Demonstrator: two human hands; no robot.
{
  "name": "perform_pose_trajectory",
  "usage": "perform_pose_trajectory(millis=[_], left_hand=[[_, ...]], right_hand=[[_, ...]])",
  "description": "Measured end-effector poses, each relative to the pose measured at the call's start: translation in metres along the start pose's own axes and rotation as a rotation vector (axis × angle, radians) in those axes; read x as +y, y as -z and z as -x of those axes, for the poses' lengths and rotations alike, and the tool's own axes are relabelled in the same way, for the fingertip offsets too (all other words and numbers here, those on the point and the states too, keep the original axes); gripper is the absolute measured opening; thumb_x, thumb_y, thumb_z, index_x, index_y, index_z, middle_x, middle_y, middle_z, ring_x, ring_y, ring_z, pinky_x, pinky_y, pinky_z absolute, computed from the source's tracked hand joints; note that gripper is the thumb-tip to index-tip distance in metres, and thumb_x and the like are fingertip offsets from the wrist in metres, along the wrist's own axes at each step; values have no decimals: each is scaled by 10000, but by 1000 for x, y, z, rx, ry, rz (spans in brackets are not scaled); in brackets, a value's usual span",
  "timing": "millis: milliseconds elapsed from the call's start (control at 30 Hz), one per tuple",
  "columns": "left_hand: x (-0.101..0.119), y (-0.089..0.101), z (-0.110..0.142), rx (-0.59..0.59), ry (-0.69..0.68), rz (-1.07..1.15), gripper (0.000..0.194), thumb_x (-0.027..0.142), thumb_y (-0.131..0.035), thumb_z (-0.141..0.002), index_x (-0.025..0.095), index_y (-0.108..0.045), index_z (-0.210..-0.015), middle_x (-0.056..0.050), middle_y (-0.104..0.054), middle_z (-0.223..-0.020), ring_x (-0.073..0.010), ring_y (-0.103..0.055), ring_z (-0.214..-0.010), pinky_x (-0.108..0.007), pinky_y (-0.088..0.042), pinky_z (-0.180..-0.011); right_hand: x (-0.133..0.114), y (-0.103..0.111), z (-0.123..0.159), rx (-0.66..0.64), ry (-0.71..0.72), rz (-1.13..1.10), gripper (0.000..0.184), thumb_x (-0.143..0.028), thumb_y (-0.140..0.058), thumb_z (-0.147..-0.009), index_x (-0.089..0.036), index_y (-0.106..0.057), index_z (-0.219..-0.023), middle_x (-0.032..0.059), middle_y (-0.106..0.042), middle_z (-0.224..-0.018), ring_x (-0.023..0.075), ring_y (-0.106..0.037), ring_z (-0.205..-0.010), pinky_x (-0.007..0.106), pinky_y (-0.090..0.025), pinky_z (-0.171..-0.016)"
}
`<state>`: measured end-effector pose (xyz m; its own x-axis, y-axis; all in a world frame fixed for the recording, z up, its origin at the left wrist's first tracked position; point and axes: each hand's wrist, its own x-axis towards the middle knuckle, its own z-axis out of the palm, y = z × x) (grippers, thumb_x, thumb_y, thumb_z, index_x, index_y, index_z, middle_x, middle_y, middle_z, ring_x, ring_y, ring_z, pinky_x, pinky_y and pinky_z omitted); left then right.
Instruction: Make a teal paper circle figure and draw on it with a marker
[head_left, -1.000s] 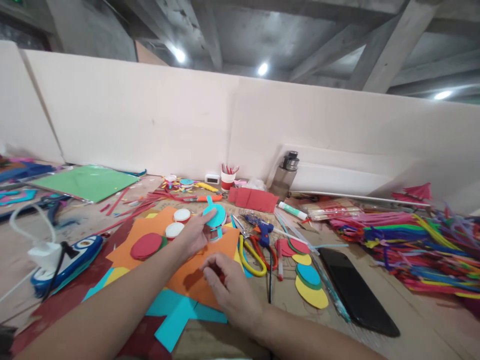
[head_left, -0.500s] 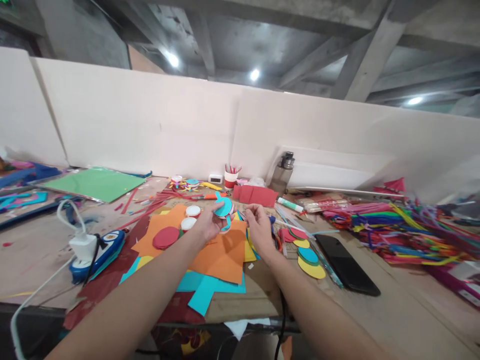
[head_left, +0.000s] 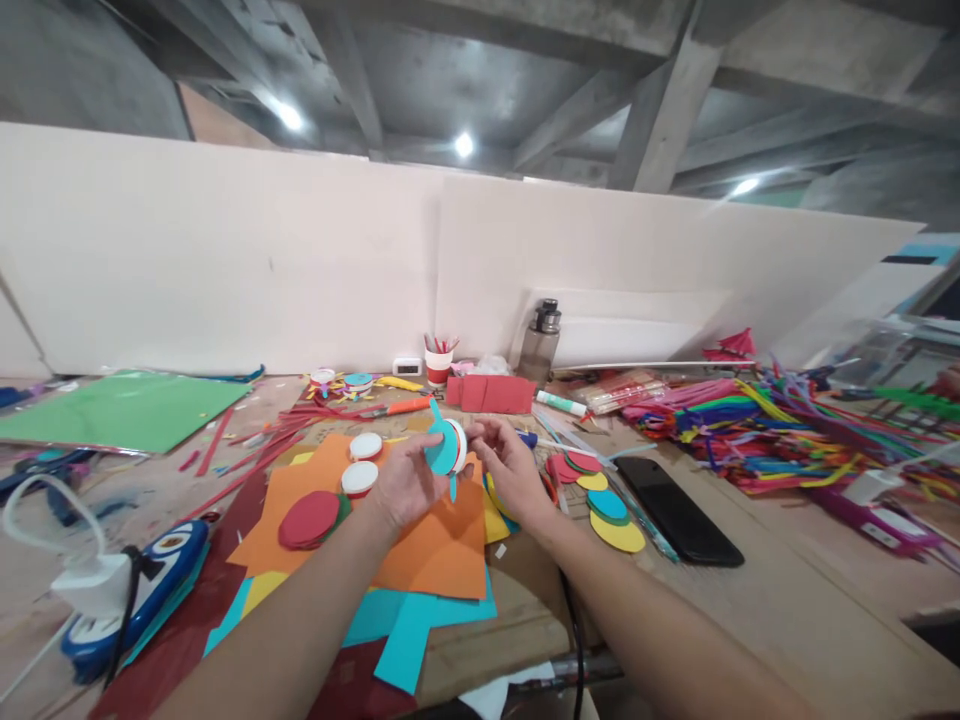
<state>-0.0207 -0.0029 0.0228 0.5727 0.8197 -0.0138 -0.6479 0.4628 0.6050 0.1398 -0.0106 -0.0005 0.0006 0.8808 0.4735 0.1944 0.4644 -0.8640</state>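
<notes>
My left hand [head_left: 412, 480] is closed on a small round paper piece [head_left: 444, 447], with a blue disc face, a white and red rim and blue paper strips sticking out above and below. It is held tilted on edge, its blue face turned left. Close to its right side, my right hand [head_left: 510, 460] has its fingers pinched together; whatever they hold is too small to make out. Two white-topped round pieces [head_left: 361, 477] and a stack of red paper discs [head_left: 309, 520] lie on orange paper sheets [head_left: 435, 560] beside my left hand.
A black phone [head_left: 679, 512] and coloured paper discs [head_left: 616, 531] lie at right, with a pile of bright pipe cleaners [head_left: 735, 430] beyond. Behind stand a bottle [head_left: 538, 345] and a cup of red sticks [head_left: 439, 365]. A blue power strip [head_left: 169, 570] is at left.
The view has turned to the right. The round piece has tipped from nearly flat to on edge, showing its rim. My right hand has come closer to it.
</notes>
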Motion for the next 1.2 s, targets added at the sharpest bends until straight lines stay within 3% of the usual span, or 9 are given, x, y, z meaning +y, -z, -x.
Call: perform_pose_trajectory(millis=[133, 300, 433, 567, 667, 833, 1033, 1200], left_hand=[[-3, 1, -2, 47, 1, -50, 308, 168, -597, -742, 119, -690, -1031, -140, -726, -975, -250, -677, -888, -381, -534, -773], [-3, 3, -4, 95, -22, -190, 299, 144, -666, -681, 115, -694, -977, -124, -727, -931, -234, -672, -872, -346, -536, -749], [-4, 8, -7, 148, -70, -269, 282, 153, -719, -642, 117, -694, -920, -107, -728, -893, -226, -673, -863, -309, -534, -722], [-6, 12, -8, 73, -55, -333, 277, 156, -745, -654, 111, -690, -922, -107, -725, -893, -208, -675, -844, -276, -526, -704], [-7, 11, -7, 53, -68, -331, 252, 188, -755, -696, 112, -683, -925, -100, -720, -897, -174, -670, -789, -261, -523, -689], [-6, 12, -9, 143, -168, -288, 288, 239, -798, -688, 150, -665, -928, -50, -709, -857, -139, -656, -725, -271, -528, -683], [-6, 12, -10, 166, -202, -312, 337, 283, -808, -683, 157, -680, -968, -50, -704, -859, -124, -637, -695, -248, -516, -639], [-10, 10, -8, 183, -199, -395, 367, 307, -827, -654, 149, -692, -957, -36, -689, -855, -103, -612, -673, -232, -512, -632]], right_hand=[[-10, 7, -3, 47, -81, 32, 207, -389, -584, -847, -196, -639, -895, 49, -670, -876, 180, -605, -806, 309, -488, -741], [-18, 17, -6, -37, -172, 66, 257, -354, -500, -862, -175, -679, -823, 35, -655, -730, 152, -551, -636, 277, -444, -598], [-12, 18, -9, -81, -165, 138, 259, -375, -506, -860, -182, -647, -763, 21, -638, -693, 140, -537, -595, 263, -428, -562], [-5, 18, -12, -87, -202, 163, 265, -368, -500, -855, -190, -605, -689, 7, -590, -612, 139, -526, -554, 261, -414, -526], [-1, 20, -16, -32, -241, 114, 286, -387, -447, -870, -191, -615, -750, 19, -598, -654, 144, -528, -555, 269, -412, -510], [-4, 23, -19, 60, -204, 34, 259, -412, -515, -828, -193, -633, -901, 8, -594, -739, 139, -525, -596, 275, -432, -562], [-21, 15, -6, -93, -119, -77, 344, -503, -462, -896, -207, -619, -972, 24, -604, -841, 144, -534, -700, 266, -441, -608], [-14, 6, -1, -156, -121, -65, 261, -424, -639, -807, -200, -594, -933, 11, -619, -863, 128, -523, -697, 258, -439, -607]])
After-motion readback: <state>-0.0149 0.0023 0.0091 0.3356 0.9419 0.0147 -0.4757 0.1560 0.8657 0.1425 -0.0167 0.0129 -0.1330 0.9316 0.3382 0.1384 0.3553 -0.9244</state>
